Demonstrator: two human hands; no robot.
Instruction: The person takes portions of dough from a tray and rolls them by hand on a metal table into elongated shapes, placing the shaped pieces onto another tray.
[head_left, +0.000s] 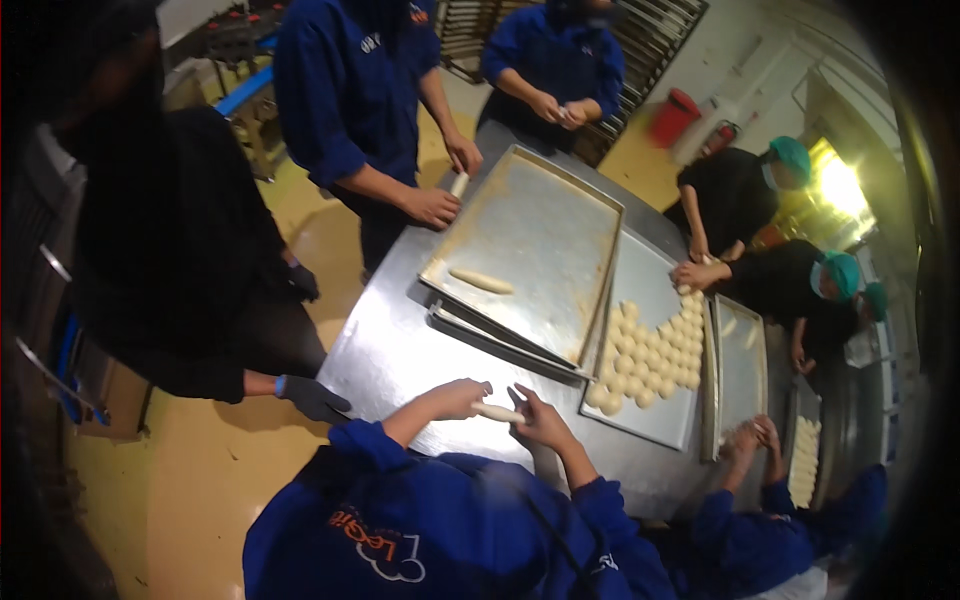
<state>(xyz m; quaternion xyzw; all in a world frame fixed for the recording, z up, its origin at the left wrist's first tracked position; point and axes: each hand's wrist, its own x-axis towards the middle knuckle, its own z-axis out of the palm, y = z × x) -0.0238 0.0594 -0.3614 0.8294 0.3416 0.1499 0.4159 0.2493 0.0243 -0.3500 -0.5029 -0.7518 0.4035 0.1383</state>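
Observation:
Between my hands, just above the near edge of the steel table, a short pale dough roll (498,412) is stretched sideways. My left hand (456,400) is closed around its left end. At the other end my right hand (543,420) pinches it between thumb and fingers. Beyond them lies a large metal baking tray (545,215), stacked on others, with one longer dough roll (481,281) near its front left corner. Right of the stack, a second tray (640,423) carries many round dough balls (645,360).
Across the steel table (378,345), a person in blue handles another dough roll (459,186). Coworkers stand on the far and right sides. A person in black with a grey glove (314,398) is close on my left. A narrower tray (740,370) lies farther right.

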